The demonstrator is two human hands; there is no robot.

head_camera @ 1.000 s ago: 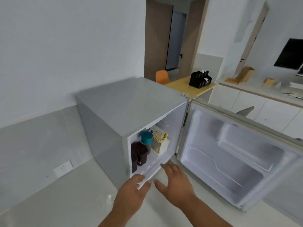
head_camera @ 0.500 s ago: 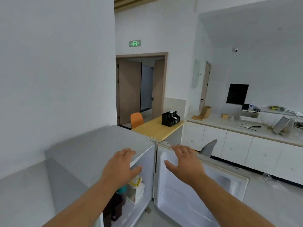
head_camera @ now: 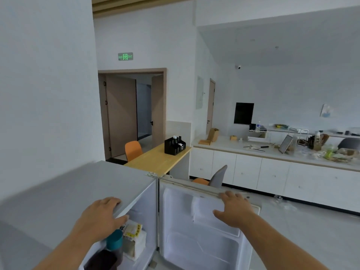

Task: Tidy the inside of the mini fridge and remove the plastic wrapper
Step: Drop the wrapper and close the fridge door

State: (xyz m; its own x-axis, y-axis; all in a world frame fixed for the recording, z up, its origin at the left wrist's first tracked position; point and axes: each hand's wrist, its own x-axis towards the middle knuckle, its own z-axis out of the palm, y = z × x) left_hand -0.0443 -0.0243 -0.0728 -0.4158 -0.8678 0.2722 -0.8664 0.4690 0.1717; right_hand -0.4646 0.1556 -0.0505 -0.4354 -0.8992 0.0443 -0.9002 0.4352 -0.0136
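Note:
The grey mini fridge (head_camera: pixel 64 193) stands low in front of me with its white door (head_camera: pixel 196 240) swung open to the right. My left hand (head_camera: pixel 101 217) rests on the front top edge of the fridge, thumb under the rim. My right hand (head_camera: pixel 231 209) grips the top edge of the open door. Inside the fridge I see a yellow-labelled plastic food pack (head_camera: pixel 134 238), a teal-lidded container (head_camera: pixel 115 242) and a dark container (head_camera: pixel 101 260). A plastic wrapper cannot be told apart.
A wooden table (head_camera: pixel 157 160) with a black organiser (head_camera: pixel 174 145) and an orange chair (head_camera: pixel 133 150) stands behind the fridge. A grey chair (head_camera: pixel 219 177) sits behind the door. White cabinets (head_camera: pixel 272 176) with a cluttered counter run along the right.
The view has risen from the fridge's inside to the room. My hands lifted from the fridge's lower front edge; the left landed on the fridge's top edge, the right on the door's top edge.

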